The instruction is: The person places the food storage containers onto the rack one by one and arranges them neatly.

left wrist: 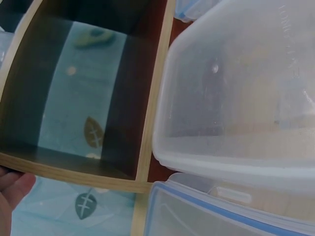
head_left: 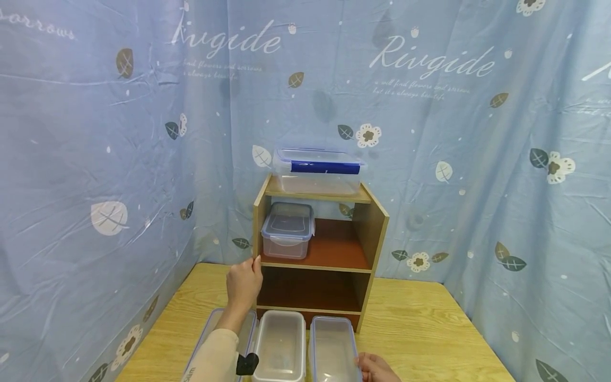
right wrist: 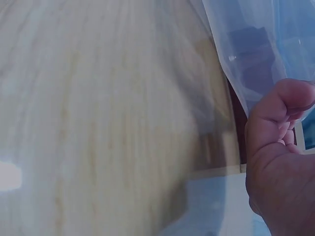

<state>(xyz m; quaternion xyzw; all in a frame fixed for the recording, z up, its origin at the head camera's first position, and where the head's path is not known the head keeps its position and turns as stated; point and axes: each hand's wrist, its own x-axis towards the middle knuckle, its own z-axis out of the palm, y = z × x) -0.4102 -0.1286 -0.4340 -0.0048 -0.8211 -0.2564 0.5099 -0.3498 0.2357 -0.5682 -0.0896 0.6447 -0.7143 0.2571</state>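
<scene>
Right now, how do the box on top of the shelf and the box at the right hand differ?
Place: the top box stands on the shelf; the right box sits lower, in front of it.
Pose: the top box lies lengthwise across the view; the right box runs lengthwise away from the camera.
Contact: the right hand touches the right box; no hand touches the top box.
Shared: see-through, bluish rims.

The left arm, in a cream fabric sleeve (head_left: pixel 215 353) with dark lettering, extends forward and upward, its wrist bare; the left hand (head_left: pixel 244 281) grips with bent fingers. The right hand (head_left: pixel 377 367), lower and partly cut off, pinches, thumb against curled fingers.
</scene>
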